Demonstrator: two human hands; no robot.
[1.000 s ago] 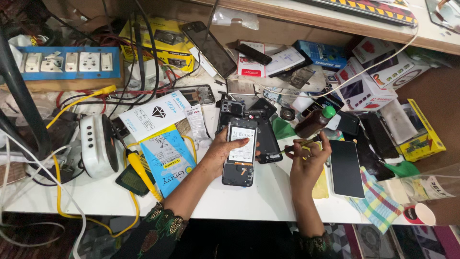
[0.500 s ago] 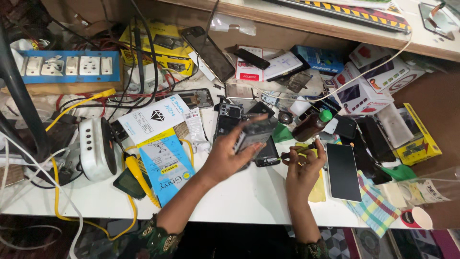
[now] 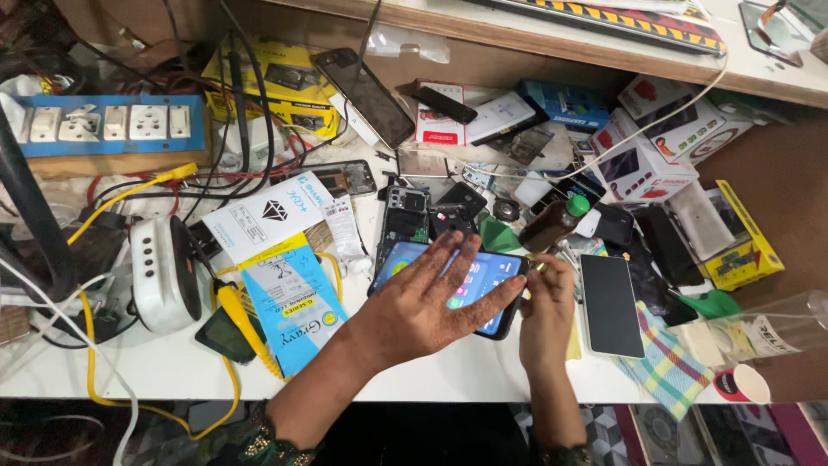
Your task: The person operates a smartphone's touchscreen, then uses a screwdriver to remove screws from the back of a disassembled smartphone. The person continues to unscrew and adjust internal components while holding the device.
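A phone with a lit, colourful screen [image 3: 487,298] lies crosswise just above the white tabletop [image 3: 448,371] at centre. My left hand [image 3: 423,306] is spread flat over the screen and grips the phone, its fingers reaching toward the right end. My right hand [image 3: 545,315] is curled against the phone's right edge, pinching a small yellow pick [image 3: 539,267] at its fingertips. How the pick meets the phone is hidden by the fingers.
A dark-screened white phone [image 3: 611,304] lies just to the right, over a checked cloth [image 3: 668,367]. Behind are phone parts, a brown bottle with a green cap [image 3: 552,224] and boxes. To the left are a blue packet [image 3: 289,298], a white device [image 3: 164,272], yellow cables and a blue power strip [image 3: 112,125]. A paper cup [image 3: 742,384] stands at far right.
My left hand turned the phone from upright to crosswise, and its screen is now lit. My right hand moved in against the phone's right edge.
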